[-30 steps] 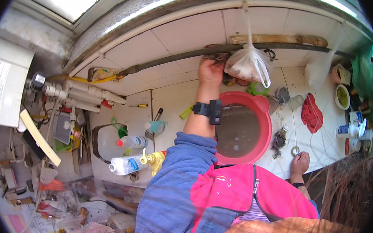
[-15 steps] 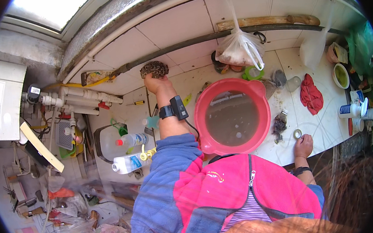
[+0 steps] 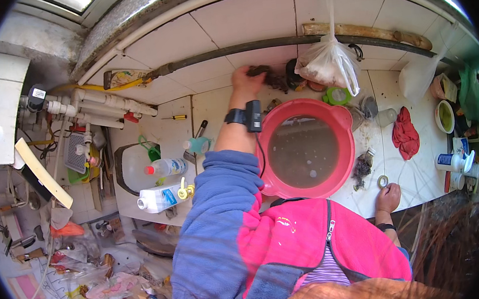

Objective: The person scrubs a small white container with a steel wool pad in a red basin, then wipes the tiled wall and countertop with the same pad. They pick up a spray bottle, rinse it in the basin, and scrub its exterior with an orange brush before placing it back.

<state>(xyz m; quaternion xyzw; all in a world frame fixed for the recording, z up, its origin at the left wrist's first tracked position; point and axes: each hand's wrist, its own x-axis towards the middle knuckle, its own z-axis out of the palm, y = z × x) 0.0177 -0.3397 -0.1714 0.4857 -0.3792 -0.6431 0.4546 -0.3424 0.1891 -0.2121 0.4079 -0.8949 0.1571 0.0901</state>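
My left hand (image 3: 247, 80) stretches to the foot of the tiled wall, closed on a dark brown speckled rag (image 3: 269, 77). The rag lies against the counter and wall, blurred along its edge, beside a dark jar (image 3: 294, 75). Below that arm's reach stands a pink basin (image 3: 271, 188) of murky grey-brown water. My right hand (image 3: 388, 197) rests curled into a loose fist on the counter's front edge. Just beside it lies a small roll of tape (image 3: 382, 181). A dark clump of fibres (image 3: 362, 166) sits between the basin and the tape.
Bottles (image 3: 166, 167), a green-handled jug and a screwdriver (image 3: 176, 117) are on the left of the counter (image 3: 212, 103). A white plastic bag (image 3: 326, 63) hangs over the back. A red cloth (image 3: 404, 133) and pump bottles (image 3: 454, 160) are at right. Pipes (image 3: 106, 107) run along the left wall.
My left hand has swept the rag rightward along the wall's base toward the dark jar. My right hand stays on the counter edge. The view has shifted slightly.
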